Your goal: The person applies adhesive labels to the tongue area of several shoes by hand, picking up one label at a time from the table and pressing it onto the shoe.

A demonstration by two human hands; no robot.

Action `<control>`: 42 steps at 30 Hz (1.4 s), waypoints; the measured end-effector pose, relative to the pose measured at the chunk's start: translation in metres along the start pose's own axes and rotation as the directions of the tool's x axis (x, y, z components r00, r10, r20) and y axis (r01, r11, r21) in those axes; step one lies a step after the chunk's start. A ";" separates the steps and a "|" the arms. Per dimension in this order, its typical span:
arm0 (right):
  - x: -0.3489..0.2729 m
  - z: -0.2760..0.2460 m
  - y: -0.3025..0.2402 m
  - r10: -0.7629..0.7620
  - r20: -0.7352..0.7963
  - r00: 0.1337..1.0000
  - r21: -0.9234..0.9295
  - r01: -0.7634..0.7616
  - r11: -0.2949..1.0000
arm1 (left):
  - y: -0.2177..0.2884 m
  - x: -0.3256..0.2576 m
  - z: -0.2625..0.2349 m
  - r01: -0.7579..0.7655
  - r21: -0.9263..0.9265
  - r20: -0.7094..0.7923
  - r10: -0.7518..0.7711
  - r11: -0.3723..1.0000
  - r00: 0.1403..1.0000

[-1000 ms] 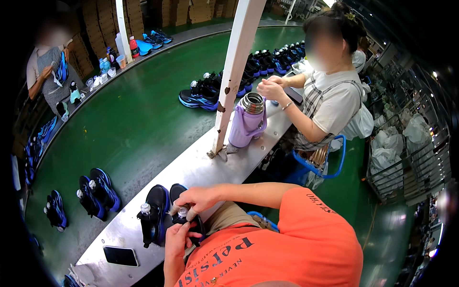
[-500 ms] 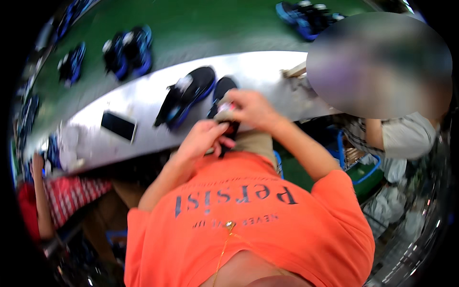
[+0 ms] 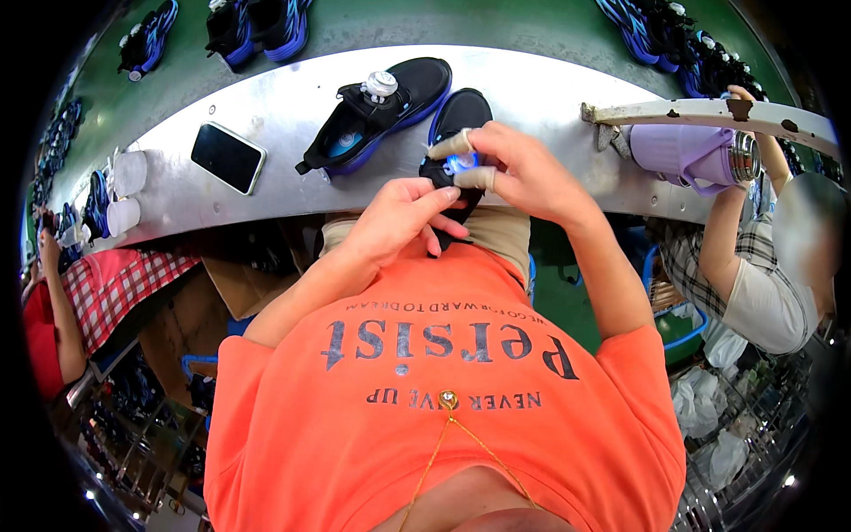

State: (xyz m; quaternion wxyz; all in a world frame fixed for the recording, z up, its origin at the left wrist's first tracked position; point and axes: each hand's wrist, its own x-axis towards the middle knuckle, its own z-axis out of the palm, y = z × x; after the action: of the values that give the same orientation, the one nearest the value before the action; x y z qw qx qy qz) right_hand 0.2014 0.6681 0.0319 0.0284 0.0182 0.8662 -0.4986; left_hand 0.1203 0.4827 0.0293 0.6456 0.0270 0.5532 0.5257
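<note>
A black sneaker with a blue-purple sole (image 3: 465, 115) lies at the table's near edge, toe pointing away from me. My right hand (image 3: 532, 173) pinches the dial (image 3: 461, 163) on its upper, which glows blue; beige finger covers sit on thumb and forefinger. At the sneaker's heel end, my left hand (image 3: 394, 217) has its thumb and forefinger pressed together on the opening's edge, the other fingers partly tucked under. Just left rests a second black sneaker (image 3: 412, 84), with a white-capped dial (image 3: 380, 85), untouched.
On the metal table (image 3: 292, 97) lies a phone (image 3: 228, 158), with plastic cups (image 3: 129, 173) farther left. A purple bottle (image 3: 678, 151) stands right, beside a worn pale bar (image 3: 700, 113). More sneakers sit on the green surface (image 3: 355, 22) beyond. People work at both sides.
The view has tilted, so the table and shoes appear higher. The dial between my right fingers looked reddish before and glows blue now. Both hands remain on the sneaker.
</note>
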 end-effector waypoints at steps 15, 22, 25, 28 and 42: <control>0.000 0.011 -0.004 0.145 -0.122 0.982 0.016 -0.144 0.989 | -0.001 -0.002 -0.002 0.053 -0.308 0.039 -0.043 0.950 0.998; 0.003 0.008 -0.004 0.144 -0.027 0.989 0.127 -0.140 0.982 | -0.006 0.000 -0.002 0.052 -0.415 0.033 -0.042 0.908 0.999; -0.010 0.031 -0.009 0.153 -0.295 0.943 -0.044 -0.174 0.984 | -0.006 0.000 -0.002 0.064 -0.417 0.038 -0.053 0.906 0.998; -0.003 0.017 -0.005 0.136 -0.171 0.976 -0.103 -0.155 0.983 | -0.006 -0.001 0.001 0.031 -0.402 0.031 -0.020 0.915 0.999; -0.003 0.015 -0.014 0.161 -0.144 0.976 -0.013 -0.165 0.986 | -0.016 -0.004 0.004 -0.020 -0.391 0.049 0.042 0.920 0.998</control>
State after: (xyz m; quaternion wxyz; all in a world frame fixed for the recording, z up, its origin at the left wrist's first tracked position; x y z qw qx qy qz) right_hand 0.2043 0.6481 0.0369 0.0073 0.1244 0.8676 -0.4814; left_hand 0.1340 0.4749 0.0231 0.6451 -0.0786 0.4185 0.6345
